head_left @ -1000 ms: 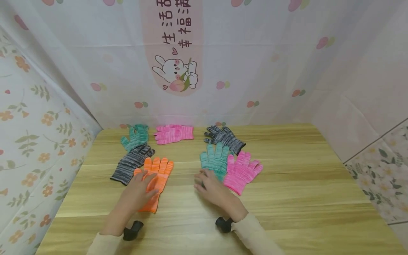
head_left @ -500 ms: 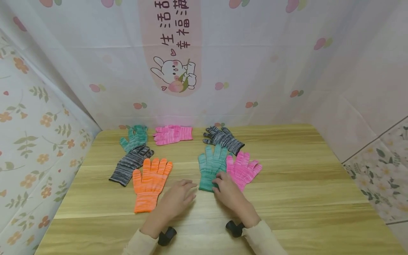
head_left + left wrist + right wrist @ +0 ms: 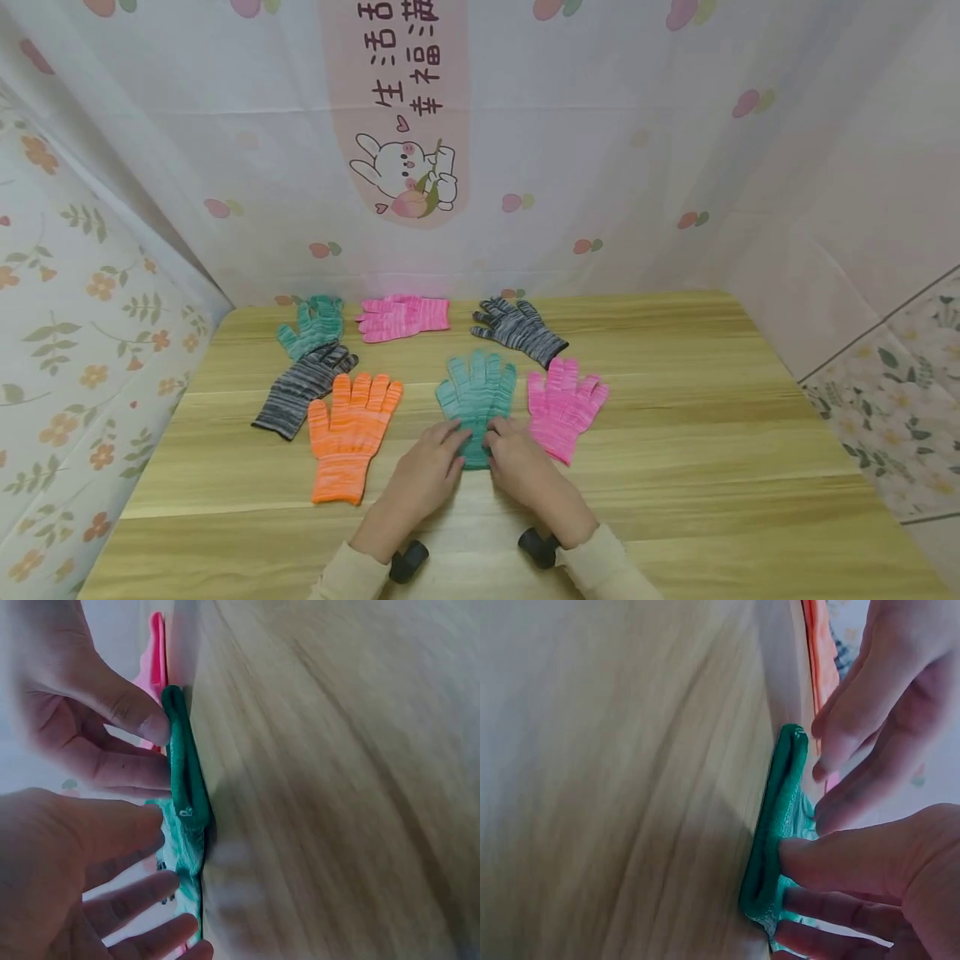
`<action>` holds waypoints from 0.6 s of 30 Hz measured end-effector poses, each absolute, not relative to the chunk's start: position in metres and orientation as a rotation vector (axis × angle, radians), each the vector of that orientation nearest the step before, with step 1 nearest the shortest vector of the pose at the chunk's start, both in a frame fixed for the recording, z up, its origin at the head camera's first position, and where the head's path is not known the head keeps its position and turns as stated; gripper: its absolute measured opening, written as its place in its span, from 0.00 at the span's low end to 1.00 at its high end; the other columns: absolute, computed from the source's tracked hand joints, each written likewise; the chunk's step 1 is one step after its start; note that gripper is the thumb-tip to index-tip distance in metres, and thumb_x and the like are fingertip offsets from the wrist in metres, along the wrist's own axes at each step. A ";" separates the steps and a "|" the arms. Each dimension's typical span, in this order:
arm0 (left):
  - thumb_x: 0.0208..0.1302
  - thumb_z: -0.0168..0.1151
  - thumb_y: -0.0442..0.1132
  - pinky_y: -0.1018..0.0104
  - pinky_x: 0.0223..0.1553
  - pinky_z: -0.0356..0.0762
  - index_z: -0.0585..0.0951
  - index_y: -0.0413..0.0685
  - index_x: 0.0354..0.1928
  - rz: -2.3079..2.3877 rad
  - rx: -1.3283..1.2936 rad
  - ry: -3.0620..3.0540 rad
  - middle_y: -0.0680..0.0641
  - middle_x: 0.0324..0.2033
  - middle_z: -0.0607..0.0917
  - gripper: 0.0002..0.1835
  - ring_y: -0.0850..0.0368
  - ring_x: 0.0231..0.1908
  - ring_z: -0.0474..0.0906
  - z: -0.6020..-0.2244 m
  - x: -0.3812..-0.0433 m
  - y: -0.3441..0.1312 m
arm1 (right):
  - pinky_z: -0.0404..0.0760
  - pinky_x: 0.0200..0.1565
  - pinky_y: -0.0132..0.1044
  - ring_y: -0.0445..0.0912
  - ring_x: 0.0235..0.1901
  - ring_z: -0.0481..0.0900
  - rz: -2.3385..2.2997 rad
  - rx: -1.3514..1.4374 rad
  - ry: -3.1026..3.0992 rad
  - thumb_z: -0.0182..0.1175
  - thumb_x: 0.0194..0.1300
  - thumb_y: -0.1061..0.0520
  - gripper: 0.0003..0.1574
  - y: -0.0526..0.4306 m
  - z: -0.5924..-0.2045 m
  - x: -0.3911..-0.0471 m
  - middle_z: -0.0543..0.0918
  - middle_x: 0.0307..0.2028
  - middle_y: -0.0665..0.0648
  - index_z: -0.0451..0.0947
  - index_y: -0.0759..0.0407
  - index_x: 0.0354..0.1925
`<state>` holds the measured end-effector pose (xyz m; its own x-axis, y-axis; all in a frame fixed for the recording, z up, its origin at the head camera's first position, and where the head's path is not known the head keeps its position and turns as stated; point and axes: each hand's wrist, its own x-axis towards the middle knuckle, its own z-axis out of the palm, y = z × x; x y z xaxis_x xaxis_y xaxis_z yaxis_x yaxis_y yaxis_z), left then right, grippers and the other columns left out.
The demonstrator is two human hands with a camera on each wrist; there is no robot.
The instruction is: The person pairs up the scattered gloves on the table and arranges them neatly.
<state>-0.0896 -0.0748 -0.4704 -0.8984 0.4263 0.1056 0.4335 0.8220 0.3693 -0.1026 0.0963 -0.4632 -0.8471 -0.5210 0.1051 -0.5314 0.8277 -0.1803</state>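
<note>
A green knit glove lies flat on the table in front of me, fingers spread and cuff towards me. My left hand touches the left side of its lower part with relaxed fingertips. On the other side my right hand rests on the cuff edge. In the right wrist view that hand's thumb lies against the cuff, and its fingers extend over the knit. Left of my hands an orange glove lies flat. Close by on the right is a pink glove.
Along the back lie a black-and-grey glove, another pink glove and a second green glove. A second black-and-grey glove touches that green one. Printed curtains border the wooden table.
My left hand has left the orange glove and come right to the green glove. The green glove has slid left and towards me, away from the pink and black-and-grey gloves beside it.
</note>
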 end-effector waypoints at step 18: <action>0.58 0.65 0.42 0.52 0.51 0.76 0.77 0.44 0.54 -0.553 -0.558 -3.090 0.42 0.58 0.73 0.22 0.44 0.57 0.70 -0.468 -0.081 -0.090 | 0.77 0.52 0.41 0.52 0.54 0.71 0.758 0.831 -3.033 0.62 0.59 0.60 0.13 0.086 -0.468 -0.091 0.75 0.50 0.58 0.80 0.63 0.43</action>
